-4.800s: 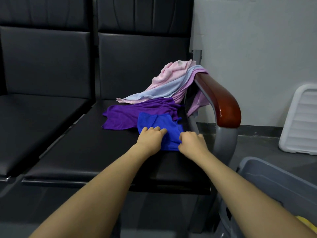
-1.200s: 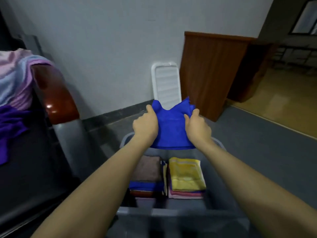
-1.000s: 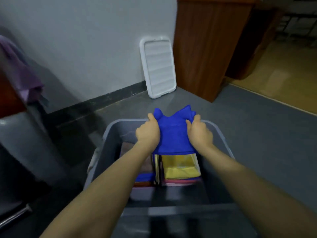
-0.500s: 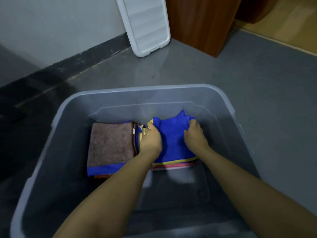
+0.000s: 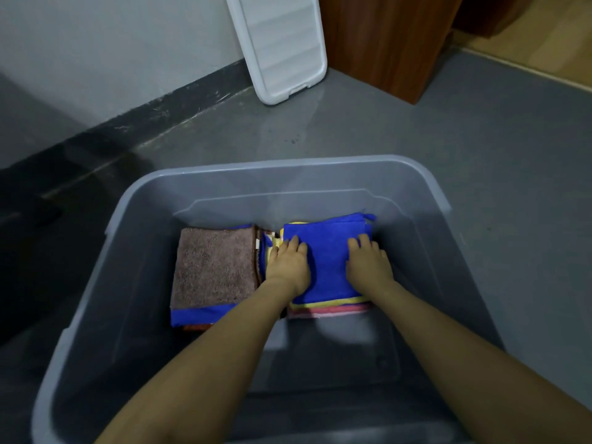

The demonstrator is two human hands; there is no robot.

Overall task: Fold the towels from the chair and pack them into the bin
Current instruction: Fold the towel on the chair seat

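A folded blue towel (image 5: 326,254) lies flat on top of the right stack inside the grey plastic bin (image 5: 301,174). Yellow and pink towel edges (image 5: 333,307) show under it. My left hand (image 5: 288,262) rests palm-down on the towel's left edge, fingers flat. My right hand (image 5: 368,262) presses flat on its right side. Beside this stack, on the left, sits another stack topped by a brown towel (image 5: 214,267) over a blue one. The chair is out of view.
A white bin lid (image 5: 282,46) leans against the grey wall behind the bin. A wooden cabinet (image 5: 384,40) stands to its right. Grey floor surrounds the bin; the bin's near half shows bare bottom.
I carried the blue towel from the chair over to the bin and lowered it onto the yellow towel. My hands went from pinching its sides to lying flat on it.
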